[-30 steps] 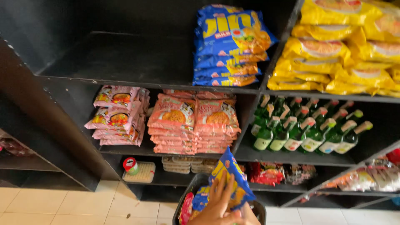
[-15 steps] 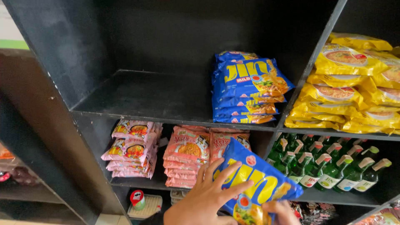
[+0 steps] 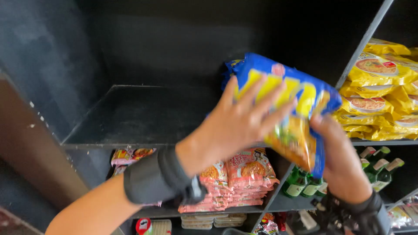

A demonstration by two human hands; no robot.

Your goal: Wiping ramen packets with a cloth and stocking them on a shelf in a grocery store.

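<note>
While a second ago the blue and yellow plastic noodle packet (image 3: 285,98) sat low, near the bottom shelves, the head view now shows it lifted to the black upper shelf (image 3: 130,117), just in front of the blue stack already there. The left hand (image 3: 237,124) lies spread flat across its face, fingers open and pressing; the right hand (image 3: 337,159) grips its lower edge from beneath. The packet seems close to being placed. Yellow packets (image 3: 379,69) fill the next compartment; pink packets (image 3: 244,174) and green bottles (image 3: 379,167) lie below.
</note>
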